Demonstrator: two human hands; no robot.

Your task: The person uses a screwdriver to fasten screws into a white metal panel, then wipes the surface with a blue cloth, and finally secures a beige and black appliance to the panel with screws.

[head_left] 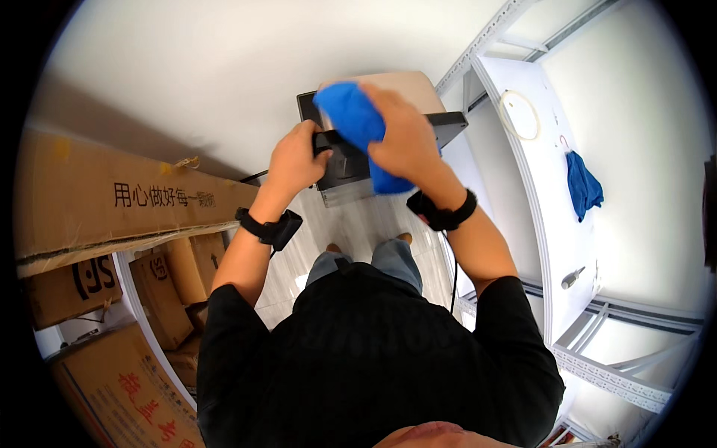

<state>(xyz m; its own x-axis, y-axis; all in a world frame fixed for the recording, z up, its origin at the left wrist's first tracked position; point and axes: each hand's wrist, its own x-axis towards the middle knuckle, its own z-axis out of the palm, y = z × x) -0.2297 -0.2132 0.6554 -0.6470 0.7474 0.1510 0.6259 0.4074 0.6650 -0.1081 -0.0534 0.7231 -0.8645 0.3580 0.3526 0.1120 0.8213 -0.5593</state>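
A bunched blue cloth (349, 112) is in my right hand (407, 138), whose fingers are closed round it, slightly smeared by motion. The cloth lies over a black, flat-edged piece of equipment (448, 123) in front of me and hangs down its near side. My left hand (297, 158) grips the black edge just left of the cloth, with the thumb on the near side. What kind of equipment it is, I cannot make out. Behind it shows a beige, rounded surface (411, 82).
Brown cardboard boxes (89, 201) fill a rack on my left. At right, a white shelf (515, 194) holds a pale ring (520, 114), another blue cloth (583, 187) and a screwdriver-like tool (573, 278). A white wall (224, 52) stands ahead.
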